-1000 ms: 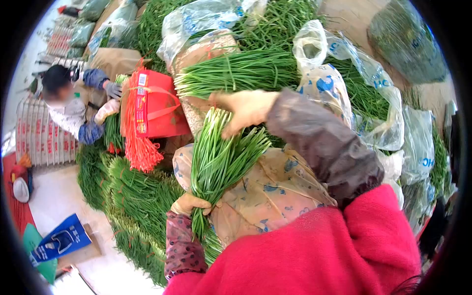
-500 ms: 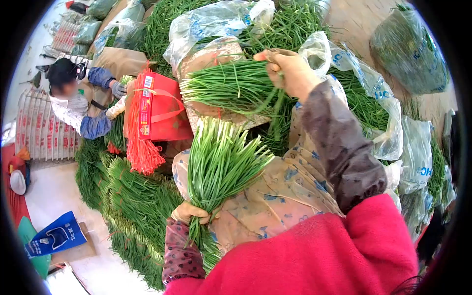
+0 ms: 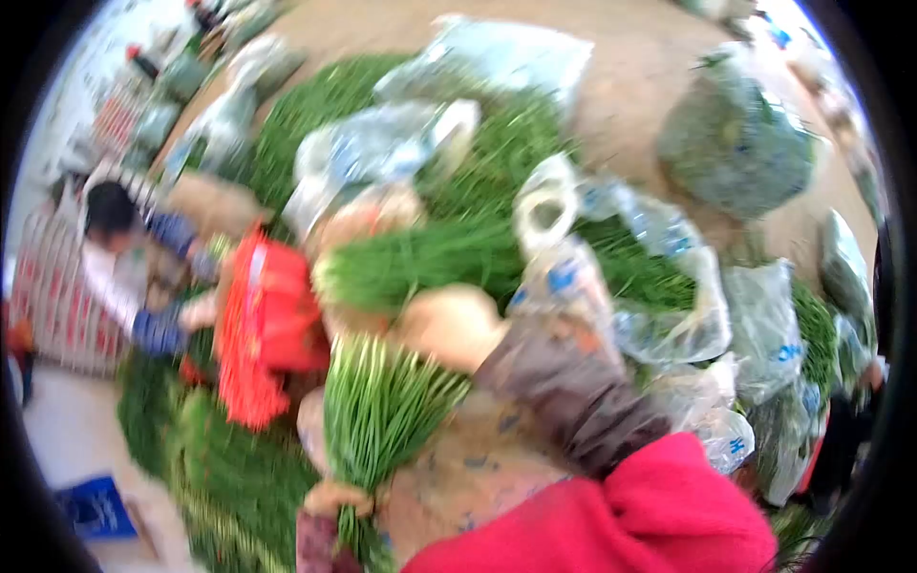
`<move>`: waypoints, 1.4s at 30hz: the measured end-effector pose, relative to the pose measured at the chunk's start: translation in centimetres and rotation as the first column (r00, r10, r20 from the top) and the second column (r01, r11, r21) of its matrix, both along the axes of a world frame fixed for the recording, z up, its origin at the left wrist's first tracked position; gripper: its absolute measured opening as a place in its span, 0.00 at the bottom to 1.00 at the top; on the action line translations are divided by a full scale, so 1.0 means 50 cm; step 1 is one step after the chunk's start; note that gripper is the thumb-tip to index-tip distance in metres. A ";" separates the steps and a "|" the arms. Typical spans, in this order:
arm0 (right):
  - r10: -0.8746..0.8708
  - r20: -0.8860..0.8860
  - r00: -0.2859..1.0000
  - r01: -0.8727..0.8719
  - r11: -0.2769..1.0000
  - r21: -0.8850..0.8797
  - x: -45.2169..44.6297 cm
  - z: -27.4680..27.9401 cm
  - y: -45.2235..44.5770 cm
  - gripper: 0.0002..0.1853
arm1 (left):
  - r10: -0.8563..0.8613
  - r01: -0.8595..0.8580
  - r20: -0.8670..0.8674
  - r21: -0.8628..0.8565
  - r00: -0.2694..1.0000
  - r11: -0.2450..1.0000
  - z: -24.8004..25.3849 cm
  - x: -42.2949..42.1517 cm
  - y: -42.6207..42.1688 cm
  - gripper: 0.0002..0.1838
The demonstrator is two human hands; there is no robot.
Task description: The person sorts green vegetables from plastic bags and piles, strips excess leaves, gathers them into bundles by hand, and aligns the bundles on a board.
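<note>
My left hand (image 3: 336,498), gloved, is closed around the lower part of a bunch of green garlic chives (image 3: 382,406). The pale stem ends fan out upward over my lap. My right hand (image 3: 447,325) is smeared by motion between that bunch and a loose pile of garlic chives (image 3: 430,263) lying on a board in front of me. Its fingers are blurred, so whether it holds anything is unclear. Left of the pile, a red box (image 3: 294,320) stands with orange-red ties (image 3: 250,382) hanging from it.
Stacked chive bundles (image 3: 224,468) lie at my lower left. A co-worker (image 3: 115,258) sits beyond the red box. Open plastic bags (image 3: 669,286) of greens stand at my right, with a full bag (image 3: 740,153) farther off. A blue bag (image 3: 95,508) lies on the floor.
My right hand has left the far end of the pile and come left and down toward the held bunch. The camera view has shifted and blurred. My left hand keeps its grip.
</note>
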State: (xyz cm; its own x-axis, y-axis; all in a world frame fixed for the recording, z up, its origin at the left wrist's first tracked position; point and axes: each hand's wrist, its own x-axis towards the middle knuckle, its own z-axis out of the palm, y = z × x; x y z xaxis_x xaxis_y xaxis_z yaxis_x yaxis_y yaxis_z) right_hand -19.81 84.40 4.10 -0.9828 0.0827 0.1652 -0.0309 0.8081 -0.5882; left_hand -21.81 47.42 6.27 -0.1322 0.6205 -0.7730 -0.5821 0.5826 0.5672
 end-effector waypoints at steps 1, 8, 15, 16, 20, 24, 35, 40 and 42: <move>0.091 0.003 0.996 -0.085 0.928 0.363 -0.004 0.031 0.033 0.11 | 0.034 -0.033 -0.020 0.014 0.999 0.999 0.002 0.005 -0.001 0.18; 0.435 0.635 0.638 -0.544 0.839 -0.028 0.083 0.129 0.005 0.13 | 0.293 -0.327 0.151 0.316 0.944 0.891 -0.014 0.028 0.033 0.29; 0.238 -0.023 0.971 -0.234 0.966 0.108 -0.012 0.110 -0.148 0.21 | 0.252 -0.310 0.224 0.283 0.942 0.908 -0.010 0.017 0.035 0.31; 0.292 -0.070 0.954 -0.284 0.953 0.106 -0.027 0.093 -0.160 0.17 | 0.250 -0.304 0.212 0.280 0.945 0.911 -0.017 0.017 0.033 0.33; 0.351 -0.154 0.924 -0.352 0.936 0.020 -0.053 0.042 -0.146 0.05 | 0.154 -0.219 0.251 0.254 0.956 0.942 -0.011 0.013 0.029 0.36; -0.178 -0.055 0.982 0.142 0.906 -0.399 -0.091 0.052 -0.086 0.09 | 0.153 -0.206 0.193 0.293 0.969 0.934 -0.008 0.017 0.032 0.38; -0.130 0.605 0.786 -0.037 0.966 0.255 0.067 0.033 0.126 0.24 | 0.244 -0.317 0.236 0.351 0.941 0.881 -0.022 0.019 0.008 0.42; 0.114 0.540 0.834 0.241 0.804 -0.543 0.043 -0.011 0.034 0.29 | 0.249 -0.321 0.236 0.346 0.939 0.882 -0.020 0.024 0.017 0.42; 0.238 0.513 0.825 0.203 0.721 -0.662 0.020 -0.014 0.009 0.28 | 0.226 -0.292 0.216 0.351 0.950 0.890 -0.021 0.021 0.026 0.41</move>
